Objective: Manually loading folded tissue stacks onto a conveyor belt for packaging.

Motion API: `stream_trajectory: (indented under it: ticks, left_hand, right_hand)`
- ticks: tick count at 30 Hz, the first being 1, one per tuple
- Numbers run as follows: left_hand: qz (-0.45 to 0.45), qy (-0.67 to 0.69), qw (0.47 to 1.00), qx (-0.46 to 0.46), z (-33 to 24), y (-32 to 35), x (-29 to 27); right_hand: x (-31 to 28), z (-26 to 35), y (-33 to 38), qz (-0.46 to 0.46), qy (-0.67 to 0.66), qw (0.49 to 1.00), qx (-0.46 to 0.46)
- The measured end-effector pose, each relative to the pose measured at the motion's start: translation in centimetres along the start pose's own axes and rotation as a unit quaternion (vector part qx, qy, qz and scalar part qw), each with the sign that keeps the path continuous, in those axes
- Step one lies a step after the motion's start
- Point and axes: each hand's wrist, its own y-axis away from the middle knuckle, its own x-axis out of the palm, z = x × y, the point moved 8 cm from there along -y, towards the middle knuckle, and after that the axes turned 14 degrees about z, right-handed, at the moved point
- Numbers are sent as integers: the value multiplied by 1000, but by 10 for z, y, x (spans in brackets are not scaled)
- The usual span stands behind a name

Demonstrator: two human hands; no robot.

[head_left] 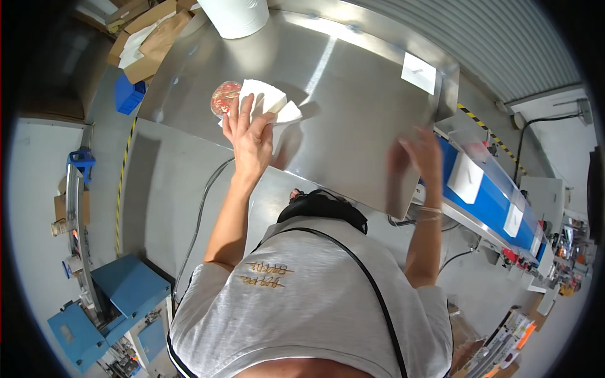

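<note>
At the near left of the steel table [353,107], my left hand [251,138] is on a small bunch of flat white packets [263,96]; its fingers and thumb lie over them and grip them. Their lower part is hidden under the hand. Touching the bunch on its left is a round, red-and-pale patterned thing [225,99]; I cannot make out its kind. My right hand [421,154] is over the table's right edge, beside the blue conveyor belt [490,217]. Motion smears its fingers, and nothing can be made out in them.
White packets [465,177] lie spaced along the belt, under a clear cover. Another white sheet [418,72] is at the table's far right corner. A white bucket [236,16] stands at the back, with an open cardboard box [148,41] to its left. A raised metal rim borders the table's back.
</note>
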Motion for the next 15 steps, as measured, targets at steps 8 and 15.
stream_trajectory:
  ticks: [8, 15]
  left_hand:
    - [56, -9, 998, 41, -7, -5, 2]
    - [72, -57, 995, -30, 29, -8, -7]
  right_hand:
    - [76, 227, -67, 105, -260, 906, -317]
    - [102, 102, -37, 144, -639, 755, -35]
